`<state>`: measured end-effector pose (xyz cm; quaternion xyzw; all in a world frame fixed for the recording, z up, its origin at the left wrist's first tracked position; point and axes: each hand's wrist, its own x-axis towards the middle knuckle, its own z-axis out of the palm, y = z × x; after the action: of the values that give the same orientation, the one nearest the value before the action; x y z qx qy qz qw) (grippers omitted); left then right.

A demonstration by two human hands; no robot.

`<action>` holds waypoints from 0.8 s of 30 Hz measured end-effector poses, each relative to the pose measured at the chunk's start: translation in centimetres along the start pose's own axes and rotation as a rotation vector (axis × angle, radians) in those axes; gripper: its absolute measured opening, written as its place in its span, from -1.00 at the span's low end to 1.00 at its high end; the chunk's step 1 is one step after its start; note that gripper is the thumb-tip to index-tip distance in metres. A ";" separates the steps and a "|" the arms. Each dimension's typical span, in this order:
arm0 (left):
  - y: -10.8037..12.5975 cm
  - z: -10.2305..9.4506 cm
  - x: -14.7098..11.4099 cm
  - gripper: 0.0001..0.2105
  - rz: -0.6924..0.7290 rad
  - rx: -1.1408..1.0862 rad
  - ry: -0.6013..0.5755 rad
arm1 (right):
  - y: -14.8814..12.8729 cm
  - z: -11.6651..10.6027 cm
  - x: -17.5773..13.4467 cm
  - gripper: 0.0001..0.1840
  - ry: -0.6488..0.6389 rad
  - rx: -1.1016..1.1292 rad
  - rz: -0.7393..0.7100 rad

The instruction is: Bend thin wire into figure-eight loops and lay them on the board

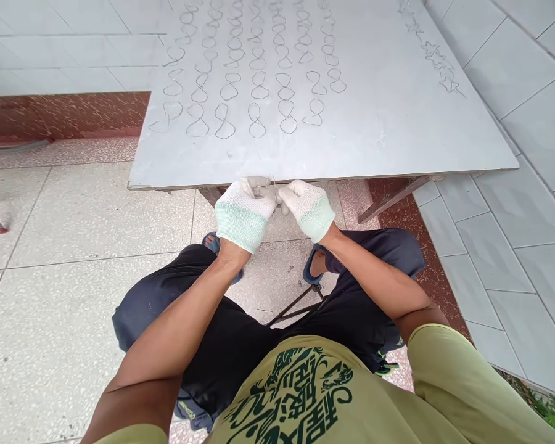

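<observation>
Both of my hands wear white knit gloves with pale green cuffs and meet just off the near edge of the white table (351, 145). Between them shows a thin wire (272, 179), curving up above the fingers; its lower part is hidden. My left hand (245, 206) is closed with its fingers pinched on the wire. Right beside it, my right hand (305, 206) is also closed, thumb and fingers pressed together on the same wire. On the table lie several rows of wires bent into figure-eight shapes (257, 120).
A chain of star-like bent wires (437, 58) lies at the table's right side. A brown table leg (393, 200) slants down underneath. My knees are on either side below the edge, with a dark stool frame (298, 305) between them. Tiled walls (527, 92) border the right.
</observation>
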<state>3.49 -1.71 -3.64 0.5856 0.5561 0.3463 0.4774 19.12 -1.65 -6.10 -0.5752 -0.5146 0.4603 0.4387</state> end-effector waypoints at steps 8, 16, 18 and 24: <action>0.1 -0.3 1.2 -0.33 0.001 -0.200 -0.027 | -0.8 -2.0 -0.2 -0.64 -0.034 0.056 0.005; -0.3 -0.7 1.4 -0.45 0.001 -0.206 -0.063 | -0.5 -3.0 -0.3 -0.64 -0.071 0.201 -0.001; 0.1 -0.8 1.2 -0.53 -0.019 -0.214 -0.066 | -0.2 -3.2 0.0 -0.63 -0.108 0.209 -0.002; 0.1 -0.7 0.7 -0.62 -0.001 -0.255 -0.035 | 0.1 -3.5 0.4 -0.62 -0.180 0.163 0.016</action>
<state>2.93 -0.91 -3.36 0.5260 0.4994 0.4036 0.5577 22.59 -1.36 -5.58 -0.4982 -0.5082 0.5537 0.4324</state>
